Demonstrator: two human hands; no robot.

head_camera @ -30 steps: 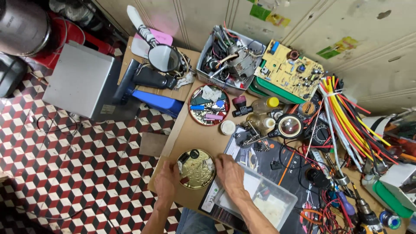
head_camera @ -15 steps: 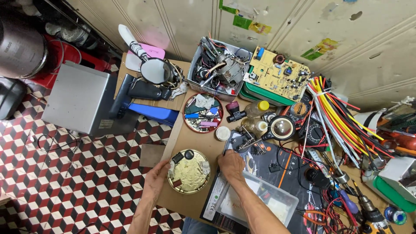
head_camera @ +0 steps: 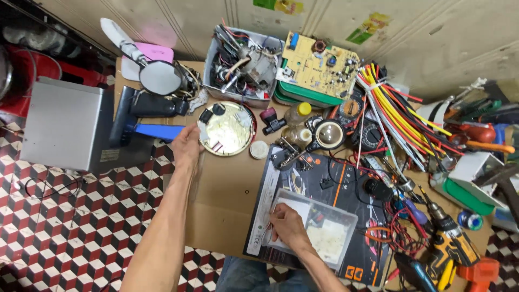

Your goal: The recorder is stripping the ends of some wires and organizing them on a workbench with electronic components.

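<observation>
An orange drill [head_camera: 476, 273] is cut off at the bottom edge; small parts in the round tin [head_camera: 226, 128] are too tiny to identify.

Round tin [head_camera: 227, 128] lies behind clear box [head_camera: 319, 230].

Both arms were bare to the frame's bottom edge; no sleeves, watch or rings visible. Left hand [head_camera: 186, 146] and right hand [head_camera: 287, 227] ungloved. Below, possibly blue denim at the lap, partly hidden.
</observation>
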